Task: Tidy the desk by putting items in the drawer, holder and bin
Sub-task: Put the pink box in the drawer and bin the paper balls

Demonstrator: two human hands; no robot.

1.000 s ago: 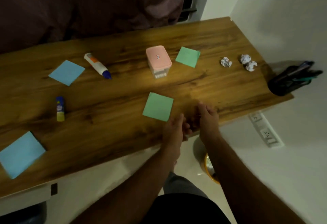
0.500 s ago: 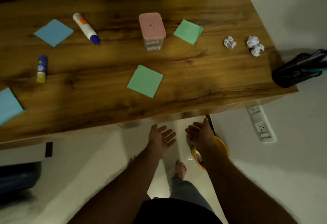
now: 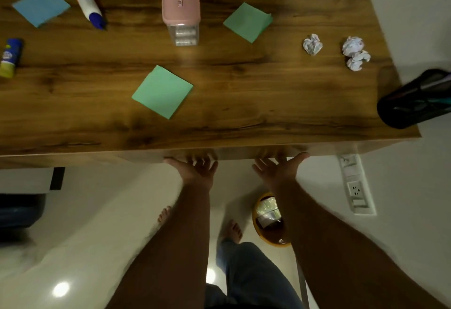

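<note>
Lying on the desk point(image 3: 244, 123) from left to right are blue paper point(image 3: 41, 6), a glue stick point(image 3: 9, 57), a white tube point(image 3: 86, 2), a green note point(image 3: 162, 91), a pink box point(image 3: 181, 3), another green note point(image 3: 247, 22), three paper balls point(image 3: 312, 44) and a black holder point(image 3: 412, 101). Below the front edge, the left hand point(image 3: 195, 168) and right hand point(image 3: 280, 168) reach up with fingers spread, the fingertips seemingly under the edge, though blur hides any contact. A yellow bin point(image 3: 271, 221) stands on the floor under the right arm.

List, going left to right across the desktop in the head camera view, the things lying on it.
Small glue stick → blue note → large glue bottle → near green note → pink drawer box → far green note → single crumpled paper ball → pair of paper balls → black pen holder.
</note>
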